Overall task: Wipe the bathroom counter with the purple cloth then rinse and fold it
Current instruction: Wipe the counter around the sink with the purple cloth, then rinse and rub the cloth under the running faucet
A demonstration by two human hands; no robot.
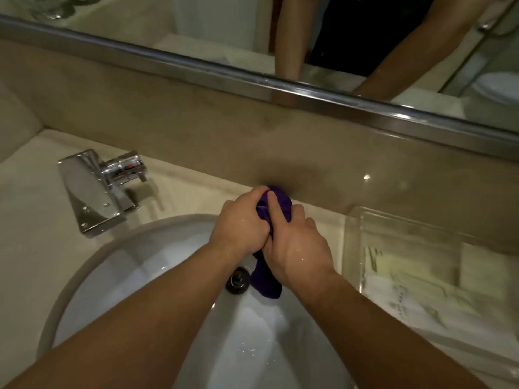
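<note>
We stand at the mirror [196, 29], whose metal edge runs along the back wall above the pale counter [33, 197]. Set into that counter is the white sink [118, 270], and we work over it, we judge, so that whatever runs out of the cloth falls into the bowl rather than back onto the surface we want clean. To the right a clear tray [354, 248] holds folded pale items; it sits well apart from our hands, probably out of reach of splashes. The chrome faucet [92, 192] on the left carries droplets, but we see no stream from it, so the rinse looks finished or paused. Our left hand [241, 223] and right hand [297, 248] press together at the far rim of the basin, both clenched tight around the purple cloth [276, 204], which is bunched into a rope between them. The top of it bulges out past our knuckles near the back wall, and its loose tail hangs below our right hand, down into the bowl. Gripping it in two fists side by side suits a twist, so we take this as wringing; folding is not yet begun. The tail ends just beside the dark drain [238, 279], where the drips would go.
</note>
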